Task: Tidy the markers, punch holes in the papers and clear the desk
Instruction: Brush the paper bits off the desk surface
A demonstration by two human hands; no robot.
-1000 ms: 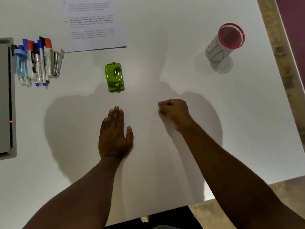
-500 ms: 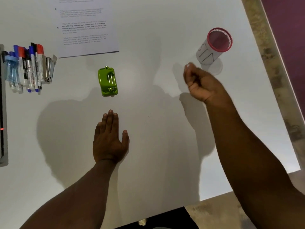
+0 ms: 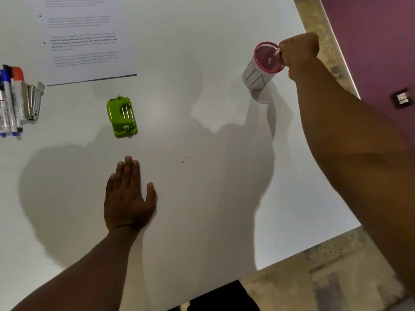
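Markers [image 3: 11, 102] lie in a tight row at the desk's left edge, side by side and touching, caps away from the person; about four can be counted, with blue, black and red caps, though the frame edge cuts the row off. One stapler [image 3: 33, 103] lies just to their right, touching the row. One printed paper [image 3: 89, 41] lies at the far left of the desk [image 3: 179, 209], its near edge just beyond the stapler and markers. One green hole punch [image 3: 122, 117] lies on its side between the paper and the left hand, apart from both.

One cup [image 3: 261, 68], white with a red mesh rim, stands upright near the desk's far right edge. The right hand [image 3: 299, 53] is over the cup's rim on its right side, fingers curled, the fingertips pinching something small and pale above the cup's mouth; what it is cannot be made out. A pale scrap shows inside the cup.

The left hand [image 3: 128, 198] lies flat on the desk, palm down, fingers straight and together, thumb spread, holding nothing. A few tiny dark specks [image 3: 183, 161] lie on the desk to the right of that hand, well apart from it.
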